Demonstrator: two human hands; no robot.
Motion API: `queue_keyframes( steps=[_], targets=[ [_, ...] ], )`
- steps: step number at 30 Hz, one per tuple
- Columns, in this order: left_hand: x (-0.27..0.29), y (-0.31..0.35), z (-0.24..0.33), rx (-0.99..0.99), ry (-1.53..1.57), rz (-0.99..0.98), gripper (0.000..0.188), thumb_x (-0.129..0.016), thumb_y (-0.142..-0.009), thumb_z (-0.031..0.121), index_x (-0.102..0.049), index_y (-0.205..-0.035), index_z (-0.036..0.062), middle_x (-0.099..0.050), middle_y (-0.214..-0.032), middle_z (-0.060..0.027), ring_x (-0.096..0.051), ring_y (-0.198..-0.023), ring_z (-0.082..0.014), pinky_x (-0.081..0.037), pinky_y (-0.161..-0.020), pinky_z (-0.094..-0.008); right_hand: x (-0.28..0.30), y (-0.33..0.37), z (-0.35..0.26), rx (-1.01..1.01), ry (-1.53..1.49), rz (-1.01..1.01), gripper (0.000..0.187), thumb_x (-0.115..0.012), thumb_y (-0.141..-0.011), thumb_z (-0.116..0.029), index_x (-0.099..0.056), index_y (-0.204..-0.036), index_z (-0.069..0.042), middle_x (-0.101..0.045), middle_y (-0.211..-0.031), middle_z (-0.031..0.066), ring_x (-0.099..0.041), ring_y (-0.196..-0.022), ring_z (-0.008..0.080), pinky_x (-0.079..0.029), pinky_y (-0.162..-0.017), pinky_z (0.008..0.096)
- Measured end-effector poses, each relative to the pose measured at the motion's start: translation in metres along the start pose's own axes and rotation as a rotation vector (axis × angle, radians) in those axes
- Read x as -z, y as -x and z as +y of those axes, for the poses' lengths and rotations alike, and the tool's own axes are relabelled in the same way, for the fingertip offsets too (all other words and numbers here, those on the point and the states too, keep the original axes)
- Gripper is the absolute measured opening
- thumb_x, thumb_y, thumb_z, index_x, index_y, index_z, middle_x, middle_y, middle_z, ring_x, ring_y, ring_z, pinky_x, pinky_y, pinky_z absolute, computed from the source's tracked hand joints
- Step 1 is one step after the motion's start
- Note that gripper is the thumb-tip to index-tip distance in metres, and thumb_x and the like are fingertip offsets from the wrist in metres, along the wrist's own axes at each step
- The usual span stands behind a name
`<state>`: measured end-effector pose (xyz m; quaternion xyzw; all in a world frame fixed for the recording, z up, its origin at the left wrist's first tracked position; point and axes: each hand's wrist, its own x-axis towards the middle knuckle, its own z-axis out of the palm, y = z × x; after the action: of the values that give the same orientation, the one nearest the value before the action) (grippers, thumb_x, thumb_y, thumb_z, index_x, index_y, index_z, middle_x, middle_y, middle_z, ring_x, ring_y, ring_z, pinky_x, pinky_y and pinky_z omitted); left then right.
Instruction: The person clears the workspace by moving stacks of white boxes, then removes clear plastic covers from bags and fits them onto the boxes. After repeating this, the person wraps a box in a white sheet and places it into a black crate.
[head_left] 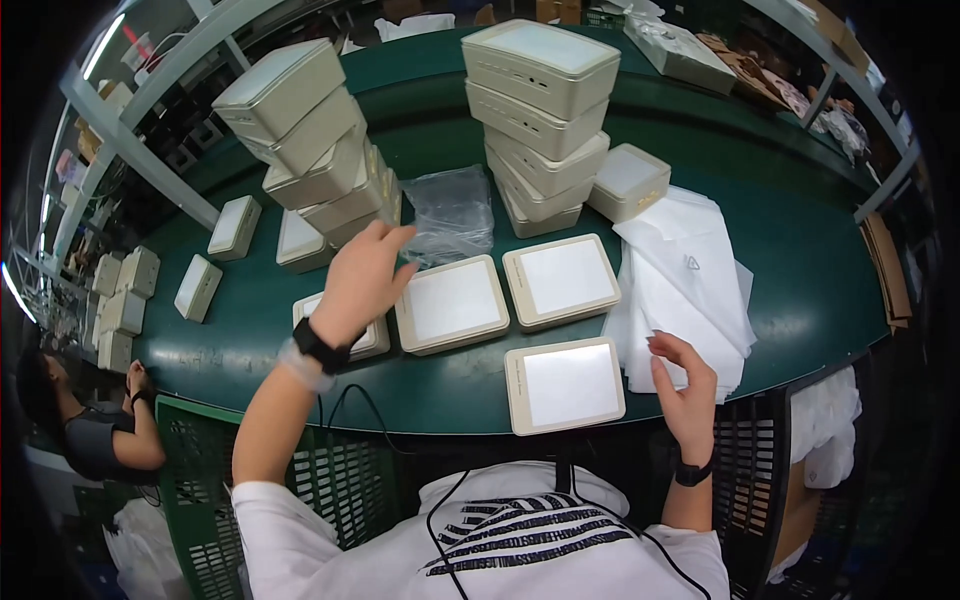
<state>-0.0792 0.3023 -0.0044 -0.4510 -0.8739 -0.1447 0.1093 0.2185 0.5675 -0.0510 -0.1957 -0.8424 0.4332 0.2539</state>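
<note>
I log the left grip (360, 278) released, fingers extended, reaching across the leftmost of four front cream boxes (452, 303) on the worktop (810, 260), right grip (688, 388) released, half-curled beside one white sleeve pile (680, 300), two tall box stacks (545, 112) beyond.

My shirt (410, 555) is white with a black striped print (540, 530), and both wristbands (692, 472) I wear are black. The counter (800, 300) is deep green, its boxes (535, 82) cream-beige with white top panels (572, 383), the thin bags (685, 285) white, the see-through film (450, 213) greyish. The crate (190, 450) on my left is green too.
</note>
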Motion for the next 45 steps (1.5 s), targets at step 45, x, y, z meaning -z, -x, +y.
queue_keyframes(
  steps=[45],
  targets=[
    [0.044,0.037,0.083,0.328,1.488,-0.165,0.065,-0.062,-0.091,0.034,-0.034,-0.142,0.0046,-0.049,-0.130,-0.0109,-0.055,-0.117,-0.0222,-0.047,-0.097,-0.0351,-0.054,-0.072,-0.113,-0.059,-0.817,-0.264,0.033,-0.058,-0.091,-0.005,-0.056,-0.123,0.003,-0.063,-0.119,0.0137,-0.061,-0.110,0.0226,-0.050,-0.092,0.0342]
  ],
)
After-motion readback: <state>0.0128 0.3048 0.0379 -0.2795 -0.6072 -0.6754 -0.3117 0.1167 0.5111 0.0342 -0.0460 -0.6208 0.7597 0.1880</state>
